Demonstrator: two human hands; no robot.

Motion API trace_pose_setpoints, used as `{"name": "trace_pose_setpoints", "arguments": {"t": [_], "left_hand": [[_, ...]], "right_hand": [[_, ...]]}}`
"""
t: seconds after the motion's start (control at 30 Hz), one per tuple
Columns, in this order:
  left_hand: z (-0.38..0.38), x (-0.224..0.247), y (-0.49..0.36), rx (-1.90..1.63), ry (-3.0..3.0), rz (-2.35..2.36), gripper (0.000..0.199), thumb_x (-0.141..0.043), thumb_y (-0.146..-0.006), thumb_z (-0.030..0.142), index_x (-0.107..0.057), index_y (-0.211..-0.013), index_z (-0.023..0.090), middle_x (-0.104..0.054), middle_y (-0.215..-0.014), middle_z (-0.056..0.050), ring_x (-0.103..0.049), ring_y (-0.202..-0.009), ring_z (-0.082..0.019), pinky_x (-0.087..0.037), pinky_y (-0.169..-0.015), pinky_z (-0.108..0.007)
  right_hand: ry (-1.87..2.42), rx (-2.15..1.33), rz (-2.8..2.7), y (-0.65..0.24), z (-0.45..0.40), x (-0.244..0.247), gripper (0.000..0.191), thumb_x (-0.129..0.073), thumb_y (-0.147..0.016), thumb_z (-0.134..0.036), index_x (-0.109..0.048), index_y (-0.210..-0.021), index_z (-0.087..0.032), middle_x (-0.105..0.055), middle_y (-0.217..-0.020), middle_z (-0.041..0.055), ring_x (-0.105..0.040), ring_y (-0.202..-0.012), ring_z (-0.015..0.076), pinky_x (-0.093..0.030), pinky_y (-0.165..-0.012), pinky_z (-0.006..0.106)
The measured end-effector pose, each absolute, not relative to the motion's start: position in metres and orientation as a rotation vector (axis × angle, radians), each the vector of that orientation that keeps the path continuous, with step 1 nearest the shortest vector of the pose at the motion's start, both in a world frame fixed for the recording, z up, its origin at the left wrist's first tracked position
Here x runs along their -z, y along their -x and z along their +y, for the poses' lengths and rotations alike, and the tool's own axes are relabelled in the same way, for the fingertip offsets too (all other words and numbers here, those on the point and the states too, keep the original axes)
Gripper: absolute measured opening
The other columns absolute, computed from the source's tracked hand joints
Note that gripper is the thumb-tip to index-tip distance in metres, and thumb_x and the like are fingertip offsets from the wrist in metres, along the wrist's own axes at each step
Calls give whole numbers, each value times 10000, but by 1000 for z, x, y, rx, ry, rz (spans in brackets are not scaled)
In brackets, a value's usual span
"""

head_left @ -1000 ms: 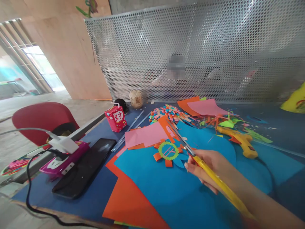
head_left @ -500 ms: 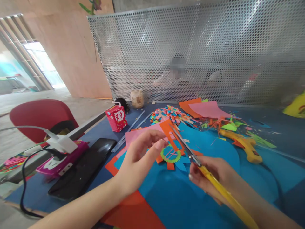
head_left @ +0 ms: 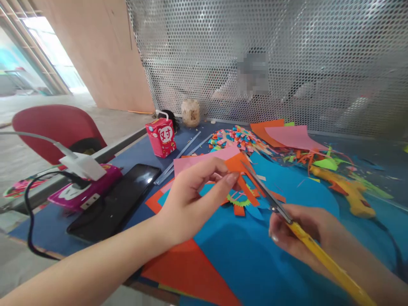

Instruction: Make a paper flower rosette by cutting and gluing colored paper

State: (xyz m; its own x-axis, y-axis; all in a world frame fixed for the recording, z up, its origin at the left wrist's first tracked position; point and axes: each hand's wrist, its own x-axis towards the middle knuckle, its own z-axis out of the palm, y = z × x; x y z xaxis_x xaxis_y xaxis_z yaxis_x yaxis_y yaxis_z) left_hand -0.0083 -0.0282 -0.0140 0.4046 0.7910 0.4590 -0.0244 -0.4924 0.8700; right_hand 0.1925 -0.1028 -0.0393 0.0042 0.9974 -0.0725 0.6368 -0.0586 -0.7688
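My left hand (head_left: pixel 197 195) pinches a piece of orange paper (head_left: pixel 235 162) between thumb and fingers; strips hang from its lower edge. My right hand (head_left: pixel 306 233) grips yellow-handled scissors (head_left: pixel 301 233), whose blades point up and left and lie against the orange paper. Below the paper, a green toothed paper ring (head_left: pixel 239 202) with pink strips lies among orange and blue cut pieces on large blue paper (head_left: pixel 229 255). My left fingers partly cover the ring.
On the left lie a black phone (head_left: pixel 114 204) and a purple power strip (head_left: pixel 79 191) with cables. Farther back stand a red drink box (head_left: pixel 161 137), clear sticks (head_left: pixel 183 155) and colourful paper flowers (head_left: pixel 239 139). A yellow glue gun (head_left: pixel 347 191) lies right, near paper scraps and a perforated metal screen (head_left: pixel 223 55).
My left thumb and fingers have closed on the orange paper. Both hands and the scissors appear farther right, and the camera view has tilted down slightly.
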Motion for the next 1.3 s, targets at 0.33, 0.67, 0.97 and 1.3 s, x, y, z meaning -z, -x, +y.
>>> {"name": "trace_pose_setpoints", "arguments": {"t": [0.33,0.67,0.97,1.3], "left_hand": [[-31,7,7,-1240,-1926,596,144,-519,-810,176,-548,-670,169,-553,-637,5,-506,-596,-102,-442,-558,-210],[-30,7,7,-1259,-1945,576,144,-518,-819,167,-541,-677,165,-544,-636,14,-507,-592,-86,-426,-539,-187],[-29,9,5,-1322,-1929,478,152,-528,-804,116,-515,-655,144,-507,-608,29,-460,-561,-56,-414,-515,-153],[-27,10,6,-1322,-1938,450,150,-525,-806,123,-515,-659,150,-512,-615,22,-465,-561,-67,-419,-512,-178]], "right_hand": [[1681,-896,-1745,-196,-104,39,226,-589,-667,-452,-566,-613,-233,-471,-480,-43,-411,-392,104,-356,-364,209],[1716,-891,-1562,-182,-109,31,166,-594,-634,-391,-568,-592,-232,-458,-485,-50,-427,-403,98,-378,-392,208],[1669,-912,-1503,-181,-109,34,143,-592,-602,-393,-569,-584,-253,-449,-489,-67,-429,-411,98,-394,-422,208],[1599,-903,-1650,-188,-106,38,165,-620,-640,-413,-585,-597,-257,-450,-478,-71,-379,-361,71,-356,-352,167]]}}
